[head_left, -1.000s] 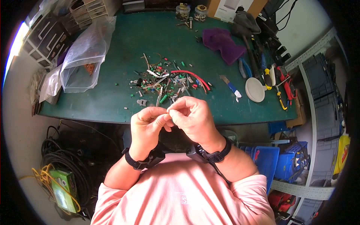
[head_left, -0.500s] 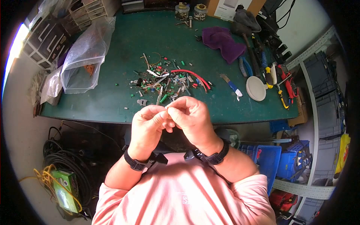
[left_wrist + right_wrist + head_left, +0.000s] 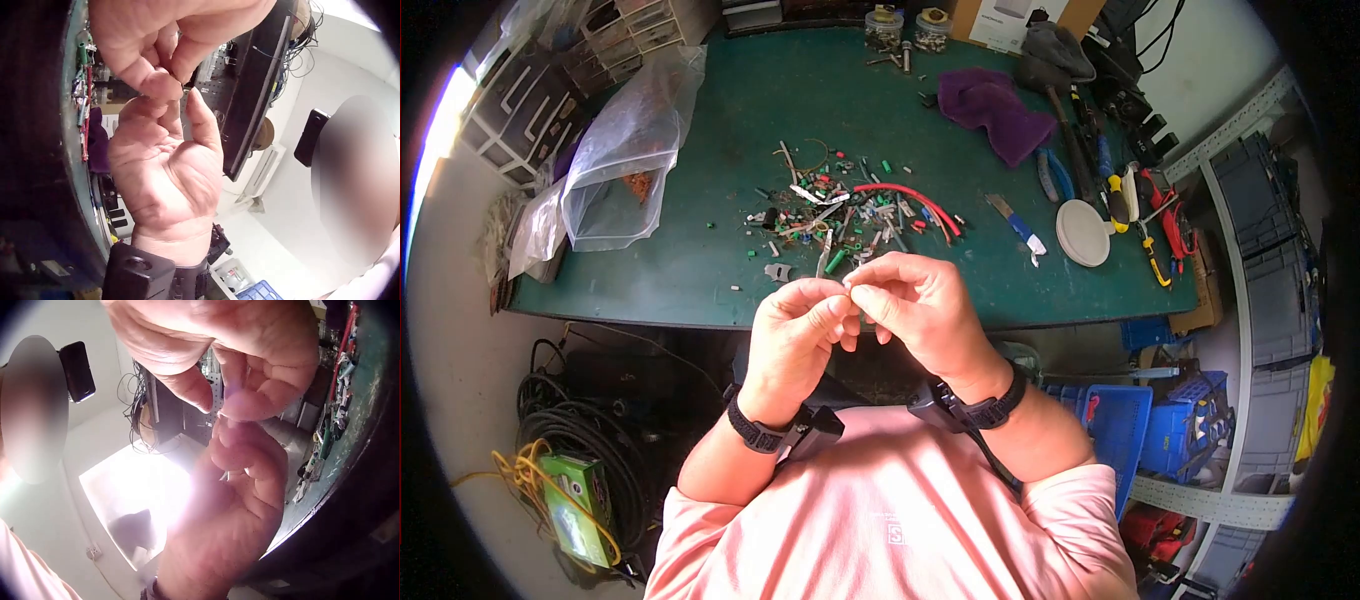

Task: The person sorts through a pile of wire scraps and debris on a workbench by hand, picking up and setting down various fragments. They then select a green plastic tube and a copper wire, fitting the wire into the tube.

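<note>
My left hand (image 3: 785, 345) and my right hand (image 3: 920, 320) meet at the fingertips above the table's near edge. Between the left thumb and forefinger is a tiny pale piece (image 3: 220, 414), almost wholly hidden; its kind cannot be told. In the right wrist view, the right forefinger touches the left fingertips, and the right thumb stands slightly apart. The left wrist view also shows a gap beside the thumb of the right hand (image 3: 165, 172). Beyond the hands lies a scattered pile of small wire and sleeve scraps (image 3: 835, 205), with a red tube (image 3: 915, 198) across it.
A clear plastic bag (image 3: 615, 195) lies at the left of the green table (image 3: 800, 90). To the right are a purple cloth (image 3: 995, 115), a blue-handled blade (image 3: 1022, 230), a round white lid (image 3: 1083, 233) and several tools. Two jars stand at the back.
My right hand has shifted slightly right, and its thumb and forefinger look a little further apart. The left hand has barely moved. The scrap pile looks the same.
</note>
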Action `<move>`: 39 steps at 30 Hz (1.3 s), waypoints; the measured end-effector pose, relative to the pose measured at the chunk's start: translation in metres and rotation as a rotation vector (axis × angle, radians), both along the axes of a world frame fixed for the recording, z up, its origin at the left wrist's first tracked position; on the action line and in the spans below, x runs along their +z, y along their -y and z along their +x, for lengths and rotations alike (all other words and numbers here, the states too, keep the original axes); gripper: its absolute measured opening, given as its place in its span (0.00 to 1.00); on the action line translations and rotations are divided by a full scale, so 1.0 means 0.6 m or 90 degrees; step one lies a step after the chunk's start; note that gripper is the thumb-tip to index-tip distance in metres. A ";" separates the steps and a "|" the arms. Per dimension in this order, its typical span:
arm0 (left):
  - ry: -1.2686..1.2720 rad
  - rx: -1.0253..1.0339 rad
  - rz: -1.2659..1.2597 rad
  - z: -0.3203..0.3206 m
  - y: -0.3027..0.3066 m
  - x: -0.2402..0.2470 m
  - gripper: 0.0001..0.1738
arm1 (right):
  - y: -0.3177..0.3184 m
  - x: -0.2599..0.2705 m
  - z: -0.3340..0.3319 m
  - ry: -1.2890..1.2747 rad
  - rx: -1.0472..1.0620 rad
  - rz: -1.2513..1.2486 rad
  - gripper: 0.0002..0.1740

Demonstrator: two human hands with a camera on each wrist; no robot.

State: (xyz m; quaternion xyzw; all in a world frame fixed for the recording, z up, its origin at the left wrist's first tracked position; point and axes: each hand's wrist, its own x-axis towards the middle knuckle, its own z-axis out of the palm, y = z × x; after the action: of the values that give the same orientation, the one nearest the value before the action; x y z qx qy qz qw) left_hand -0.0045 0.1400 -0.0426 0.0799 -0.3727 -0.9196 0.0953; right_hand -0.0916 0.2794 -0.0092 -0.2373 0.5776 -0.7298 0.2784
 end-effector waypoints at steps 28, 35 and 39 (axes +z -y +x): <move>-0.002 0.018 -0.166 0.002 -0.007 -0.006 0.06 | -0.002 -0.008 0.011 0.096 0.023 0.019 0.07; 0.021 -0.082 0.039 0.001 0.000 0.001 0.05 | -0.003 -0.008 0.019 0.252 0.046 -0.073 0.07; 0.069 -0.064 -0.104 0.005 0.011 0.017 0.07 | -0.018 0.008 0.000 0.065 0.048 0.052 0.06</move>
State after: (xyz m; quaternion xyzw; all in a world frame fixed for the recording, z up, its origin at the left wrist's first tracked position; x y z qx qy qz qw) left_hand -0.0016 0.1337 -0.0327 0.1025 -0.4548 -0.8840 0.0348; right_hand -0.0918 0.2902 -0.0042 -0.2100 0.5825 -0.7058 0.3443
